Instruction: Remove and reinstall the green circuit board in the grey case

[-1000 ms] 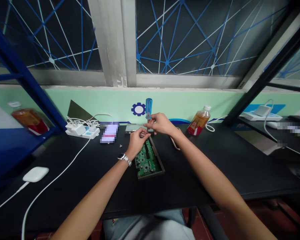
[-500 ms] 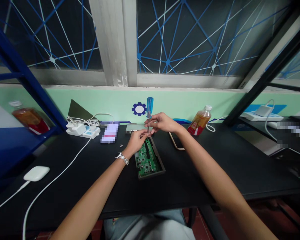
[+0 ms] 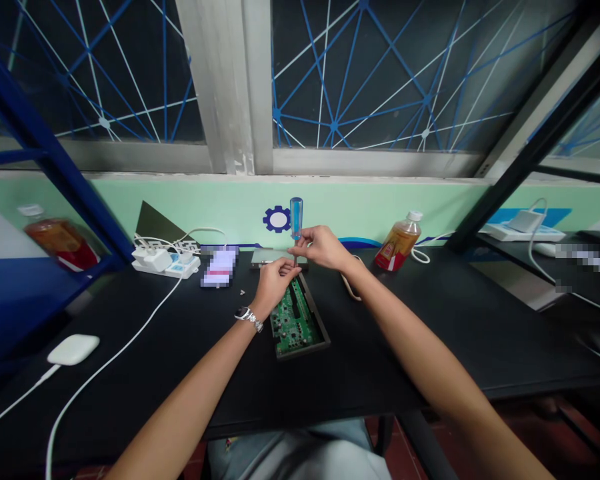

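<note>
A screwdriver (image 3: 296,219) with a clear blue handle stands upright over the far end of a green circuit board (image 3: 293,325), which lies in a shallow dark metal case (image 3: 316,343). My right hand (image 3: 323,248) grips the shaft just below the handle, thumb and fingers closed. Lower down, my left hand (image 3: 275,283), with a silver watch (image 3: 249,317) on its wrist, pinches around the bottom of the shaft. Its fingers hide the screwdriver's tip and whatever it touches. A few tiny screws (image 3: 243,292) lie on the black table left of this hand.
Behind my hands lies a flat metal piece (image 3: 258,258). A phone (image 3: 220,267) and a white power strip (image 3: 166,261) are at the back left; another phone (image 3: 351,285) and a drink bottle (image 3: 399,241) are right. A white earbud case (image 3: 73,349) and cable (image 3: 130,341) lie at left.
My left fingers have drawn in more tightly around the bottom of the shaft. The screwdriver has shifted slightly left and stands straighter. The case with the board stays put.
</note>
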The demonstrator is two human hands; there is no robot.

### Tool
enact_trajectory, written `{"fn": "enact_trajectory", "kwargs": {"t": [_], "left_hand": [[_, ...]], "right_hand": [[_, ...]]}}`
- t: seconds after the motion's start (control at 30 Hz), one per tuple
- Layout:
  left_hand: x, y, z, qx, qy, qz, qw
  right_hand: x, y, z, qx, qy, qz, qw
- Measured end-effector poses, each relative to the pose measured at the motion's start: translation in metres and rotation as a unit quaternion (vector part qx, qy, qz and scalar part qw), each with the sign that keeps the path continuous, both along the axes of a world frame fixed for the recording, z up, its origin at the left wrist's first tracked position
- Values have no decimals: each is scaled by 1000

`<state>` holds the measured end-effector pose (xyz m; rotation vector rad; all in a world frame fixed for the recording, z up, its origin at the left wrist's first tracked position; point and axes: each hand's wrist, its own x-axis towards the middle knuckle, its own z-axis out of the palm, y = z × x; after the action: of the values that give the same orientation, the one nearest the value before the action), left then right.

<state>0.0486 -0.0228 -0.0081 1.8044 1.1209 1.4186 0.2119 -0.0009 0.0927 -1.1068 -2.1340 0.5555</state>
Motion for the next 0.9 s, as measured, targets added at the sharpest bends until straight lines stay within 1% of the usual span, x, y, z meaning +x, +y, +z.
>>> {"fn": "enact_trajectory", "kwargs": {"t": [0.1,0.17,0.2,0.27,0.37,0.47,0.57,0.67,0.77,0.83,0.9], "left_hand": [[-1,2,0,-17,-10,-17,1000],[-2,3,0,-22,-8,-37,999],[-3,2,1,-22,-2,-45,999],[-5,2,3,-24,10,-56,998],[-6,1,4,-27,12,-67,997],[-7,1,4,-31,11,-79,996],[-7,1,6,-35,14,-93,995],[-7,-1,9,-37,18,-108,993],[-6,-3,12,-37,29,-120,992],[-7,-4,13,-22,47,-118,992],[-9,-5,14,17,88,-93,992]], "right_hand": [[-5,1,-4,45,-17,-49,998],[-6,0,-4,39,-18,-52,998],[-6,-1,-3,26,-11,-38,999],[-4,-4,2,-14,18,14,1000],[2,-6,13,-78,78,83,990],[8,-6,20,-111,123,114,979],[10,-4,21,-125,136,132,974],[11,-1,18,-127,132,128,975],[11,1,15,-114,138,101,979],[10,2,13,-91,142,80,982],[9,1,12,-44,132,58,989]]}}
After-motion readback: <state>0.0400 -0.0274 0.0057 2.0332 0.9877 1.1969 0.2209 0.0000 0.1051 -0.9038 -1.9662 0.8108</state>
